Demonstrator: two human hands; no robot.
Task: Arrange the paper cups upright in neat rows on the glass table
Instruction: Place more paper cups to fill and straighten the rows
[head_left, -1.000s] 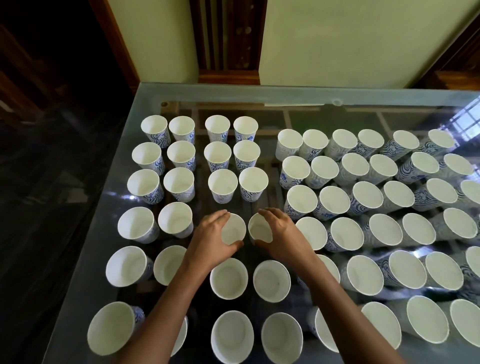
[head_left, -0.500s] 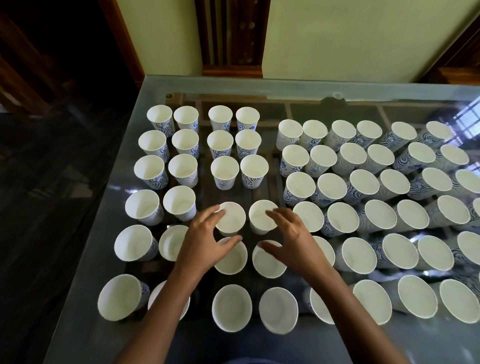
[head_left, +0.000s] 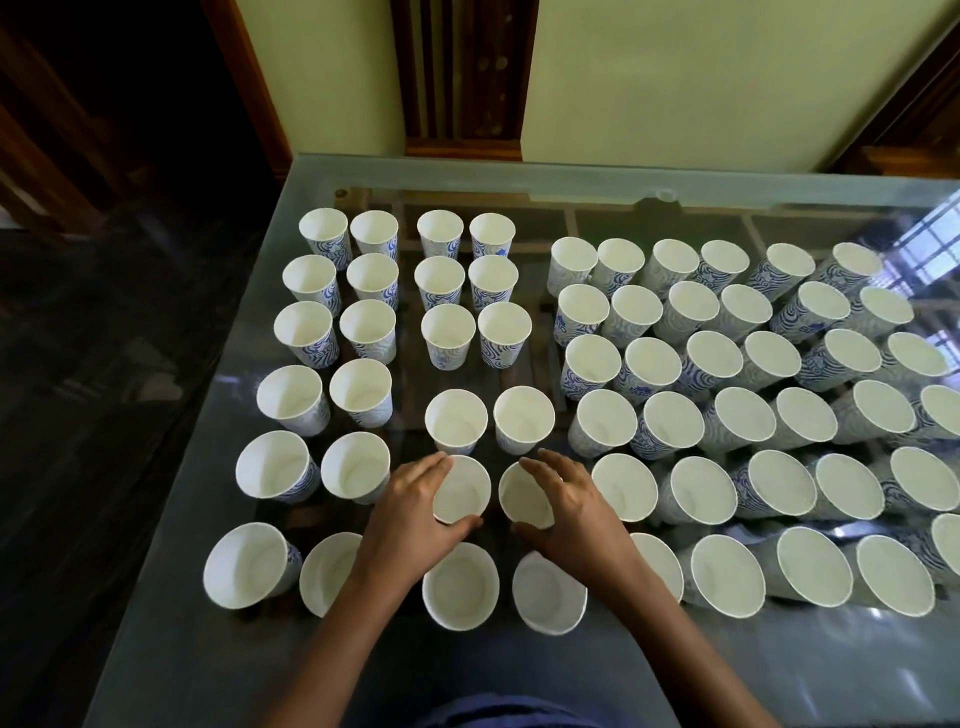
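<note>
Both hands have come back one row. Left hand (head_left: 410, 514) grips a white, blue-patterned paper cup (head_left: 462, 493); right hand (head_left: 574, 514) grips the neighbouring cup (head_left: 522, 501). Both stand upright, mid glass worktop (head_left: 208, 649); the row beyond is judged aligned

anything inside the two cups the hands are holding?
Nothing visible. The left hand grips the left cup: bare white inside, bottom showing. The right hand grips the right cup: white and empty where seen, but the hand covers its right side.
</note>
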